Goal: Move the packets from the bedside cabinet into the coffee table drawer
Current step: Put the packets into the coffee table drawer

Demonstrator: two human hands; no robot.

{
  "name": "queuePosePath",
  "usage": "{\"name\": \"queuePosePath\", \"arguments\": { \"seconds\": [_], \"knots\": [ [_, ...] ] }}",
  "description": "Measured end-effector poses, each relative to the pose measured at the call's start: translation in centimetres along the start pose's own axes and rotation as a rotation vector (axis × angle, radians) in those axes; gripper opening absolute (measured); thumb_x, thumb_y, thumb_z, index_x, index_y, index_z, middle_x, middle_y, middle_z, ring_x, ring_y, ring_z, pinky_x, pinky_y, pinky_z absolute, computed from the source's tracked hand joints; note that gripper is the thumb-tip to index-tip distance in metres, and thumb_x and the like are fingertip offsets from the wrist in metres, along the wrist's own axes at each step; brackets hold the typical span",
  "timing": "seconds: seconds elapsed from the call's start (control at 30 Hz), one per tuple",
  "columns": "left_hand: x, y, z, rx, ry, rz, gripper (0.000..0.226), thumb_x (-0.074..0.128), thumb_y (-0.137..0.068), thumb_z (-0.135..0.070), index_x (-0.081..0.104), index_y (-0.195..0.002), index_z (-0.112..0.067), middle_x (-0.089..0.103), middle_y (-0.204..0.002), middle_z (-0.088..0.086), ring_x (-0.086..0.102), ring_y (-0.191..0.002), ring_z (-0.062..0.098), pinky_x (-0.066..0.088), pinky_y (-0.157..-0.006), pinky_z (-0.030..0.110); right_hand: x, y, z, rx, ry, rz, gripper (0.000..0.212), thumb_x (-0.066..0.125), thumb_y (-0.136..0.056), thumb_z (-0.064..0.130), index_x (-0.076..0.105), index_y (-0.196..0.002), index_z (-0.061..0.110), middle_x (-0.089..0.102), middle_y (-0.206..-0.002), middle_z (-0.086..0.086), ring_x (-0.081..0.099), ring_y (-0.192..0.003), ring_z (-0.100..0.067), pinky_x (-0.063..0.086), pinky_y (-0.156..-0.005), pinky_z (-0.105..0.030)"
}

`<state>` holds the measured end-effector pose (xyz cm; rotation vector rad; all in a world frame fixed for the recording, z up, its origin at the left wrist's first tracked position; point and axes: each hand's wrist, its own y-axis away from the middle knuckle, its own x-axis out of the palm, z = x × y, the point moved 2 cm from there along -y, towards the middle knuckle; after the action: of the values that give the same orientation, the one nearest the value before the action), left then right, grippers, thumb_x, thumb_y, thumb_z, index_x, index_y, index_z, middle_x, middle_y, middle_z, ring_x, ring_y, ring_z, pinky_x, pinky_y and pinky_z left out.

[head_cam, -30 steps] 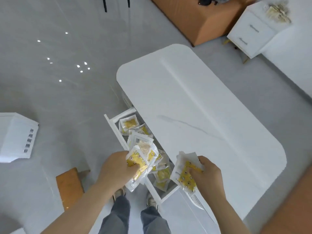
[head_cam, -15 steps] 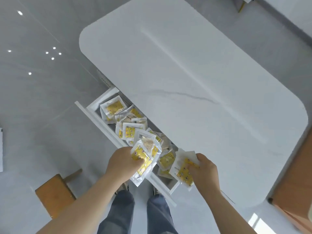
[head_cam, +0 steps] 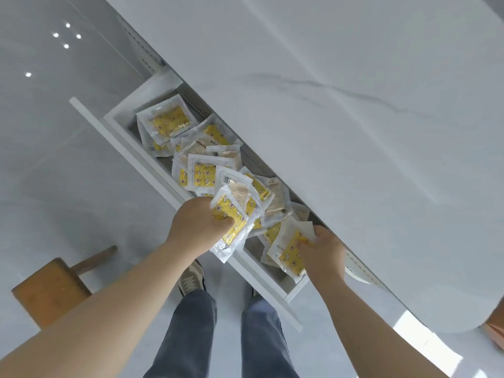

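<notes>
Seen from above: open drawer [head_cam: 128, 151] pulled out from under the white marble-look coffee table [head_cam: 354, 118], running diagonally from upper left to lower right. Rear of the drawer hidden beneath the overhanging table top. Inside, loose packets [head_cam: 170, 124], clear-edged with yellow printed centres, heaped and overlapping along most of the length. At least 8 visible; no exact count possible through the overlap.

Over the drawer's front rail, the left hand [head_cam: 200, 225], fingers curled tight round a fanned bundle of packets [head_cam: 236, 214]. Some 3 or 4 in it, judging by the edges, and part of the heap below covered by it. At the drawer's near end, close against the table edge, the right hand [head_cam: 323, 251], fingers and thumb pinching a smaller clutch of packets [head_cam: 289, 255], at least 2. Held low in the drawer, touching or just above the heap there; cannot tell which.

Around: glossy grey floor [head_cam: 54, 186] with 5 bright light reflections [head_cam: 66, 36] at upper left. 1 wooden stool [head_cam: 49, 293] at lower left, well apart from the drawer. Below the drawer, 2 legs in grey jeans [head_cam: 191, 331] and 1 grey shoe [head_cam: 191, 281] in plain sight, the other foot mostly hidden behind the drawer front. At the right edge, 1 orange-brown furniture corner [head_cam: 496, 328].
</notes>
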<state>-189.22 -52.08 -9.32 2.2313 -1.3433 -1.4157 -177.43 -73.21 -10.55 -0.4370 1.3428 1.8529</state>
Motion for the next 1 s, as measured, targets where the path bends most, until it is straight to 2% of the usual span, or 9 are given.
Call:
{"name": "queuePosePath", "arguments": {
  "seconds": [0.2, 0.37, 0.47, 0.53, 0.63, 0.7, 0.77, 0.87, 1.0],
  "knots": [
    [1.3, -2.0, 0.8, -0.006, 0.01, -0.008, 0.035, 0.067, -0.075, -0.023, 0.039, -0.054, -0.016, 0.041, -0.048, -0.003, 0.042, -0.047, 0.015, 0.029, -0.046, 0.024, 2.9, -1.2, -1.1, 0.022, 0.041, 0.075, 0.013, 0.061, -0.084, 0.013, 0.061, -0.094, 0.022, 0.067, -0.084, -0.003, 0.064, -0.078, -0.026, 0.057, -0.069, -0.04],
    [2.6, -3.1, 1.4, 0.01, -0.024, 0.009, 0.037, 0.067, -0.075, -0.025, 0.038, -0.052, -0.016, 0.04, -0.046, -0.004, 0.042, -0.047, 0.017, 0.027, -0.046, 0.024, 4.5, -2.1, -2.0, 0.036, 0.086, 0.139, 0.009, 0.054, -0.089, 0.01, 0.057, -0.092, 0.017, 0.06, -0.084, -0.004, 0.054, -0.075, -0.026, 0.044, -0.062, -0.029],
    [3.3, -3.6, 1.2, 0.02, -0.019, 0.021, 0.037, 0.067, -0.075, -0.023, 0.038, -0.052, -0.017, 0.04, -0.046, -0.004, 0.042, -0.047, 0.016, 0.027, -0.046, 0.023, 4.6, -2.3, -2.5, 0.067, 0.077, 0.152, 0.029, 0.047, -0.091, 0.006, 0.063, -0.113, 0.016, 0.065, -0.107, -0.004, 0.055, -0.083, -0.021, 0.042, -0.066, -0.025],
    [3.8, -3.9, 0.9, 0.018, -0.027, 0.035, 0.035, 0.067, -0.075, -0.023, 0.04, -0.053, -0.017, 0.041, -0.047, -0.005, 0.041, -0.047, 0.014, 0.027, -0.047, 0.023, 4.3, -2.4, -2.6, 0.085, 0.094, 0.134, 0.038, 0.047, -0.09, 0.005, 0.06, -0.123, 0.016, 0.065, -0.113, -0.005, 0.057, -0.086, -0.022, 0.045, -0.068, -0.027],
    [4.6, -4.4, 0.4, -0.006, -0.052, 0.07, 0.032, 0.067, -0.075, -0.026, 0.042, -0.056, -0.017, 0.043, -0.05, -0.004, 0.044, -0.05, 0.016, 0.027, -0.047, 0.024, 3.7, -2.7, -2.6, 0.088, 0.16, 0.121, 0.05, 0.052, -0.088, 0.006, 0.046, -0.136, 0.017, 0.064, -0.112, -0.011, 0.058, -0.087, -0.028, 0.05, -0.069, -0.032],
    [5.3, -4.6, 0.0, -0.009, -0.066, 0.086, 0.035, 0.066, -0.075, -0.026, 0.039, -0.055, -0.017, 0.041, -0.05, -0.004, 0.041, -0.049, 0.016, 0.025, -0.046, 0.024, 3.3, -2.7, -2.6, 0.084, 0.2, 0.137, 0.058, 0.054, -0.088, 0.008, 0.037, -0.142, 0.018, 0.056, -0.123, -0.012, 0.057, -0.1, -0.03, 0.051, -0.079, -0.037],
    [5.9, -4.7, -0.2, -0.013, -0.073, 0.095, 0.039, 0.067, -0.075, -0.027, 0.036, -0.055, -0.016, 0.038, -0.05, -0.003, 0.039, -0.048, 0.017, 0.024, -0.046, 0.025, 2.8, -2.8, -2.5, 0.07, 0.23, 0.151, 0.059, 0.055, -0.087, 0.011, 0.035, -0.143, 0.019, 0.049, -0.13, -0.011, 0.055, -0.109, -0.03, 0.051, -0.085, -0.039],
    [6.7, -5.1, -0.5, -0.019, -0.084, 0.106, 0.041, 0.068, -0.075, -0.028, 0.034, -0.056, -0.015, 0.036, -0.051, -0.002, 0.035, -0.047, 0.015, 0.023, -0.046, 0.025, 2.4, -2.9, -2.6, 0.055, 0.239, 0.177, 0.053, 0.055, -0.087, 0.012, 0.041, -0.138, 0.018, 0.051, -0.127, -0.01, 0.058, -0.104, -0.028, 0.052, -0.084, -0.041],
    [7.2, -5.2, -1.0, -0.022, -0.103, 0.11, 0.035, 0.068, -0.079, -0.03, 0.042, -0.063, -0.013, 0.045, -0.058, -0.001, 0.047, -0.059, 0.02, 0.027, -0.049, 0.026, 2.3, -2.9, -2.9, 0.043, 0.24, 0.214, 0.049, 0.054, -0.088, 0.01, 0.044, -0.135, 0.016, 0.055, -0.126, -0.009, 0.058, -0.103, -0.027, 0.05, -0.077, -0.033]
  ]
}}
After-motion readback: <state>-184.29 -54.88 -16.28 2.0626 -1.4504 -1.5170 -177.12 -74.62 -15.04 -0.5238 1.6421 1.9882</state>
